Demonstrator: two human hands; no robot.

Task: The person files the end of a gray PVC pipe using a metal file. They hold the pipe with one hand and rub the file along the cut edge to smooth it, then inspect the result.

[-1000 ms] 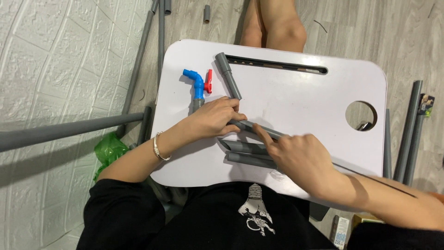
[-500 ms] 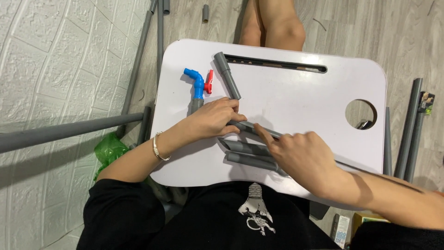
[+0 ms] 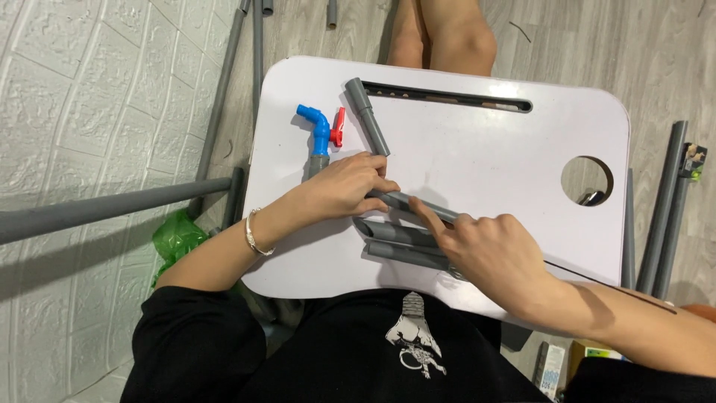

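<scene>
Grey pipe (image 3: pixel 406 201) apparently clasped by both hands' grips.

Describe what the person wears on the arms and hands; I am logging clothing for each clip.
Both forearms are bare below black sleeves pushed up near the elbows. The left hand has a thin silver bracelet at the wrist. The right hand shows no gloves, rings or watch.

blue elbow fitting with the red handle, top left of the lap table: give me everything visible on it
The blue elbow fitting looks like glossy plastic, bent at an angle, its open end pointing up-left. A small red valve handle sits against its right side. Its lower end joins a short grey pipe stub that runs down toward the left hand. It lies flat on the white lap table, left of a loose grey pipe, apparently apart from it.
</scene>
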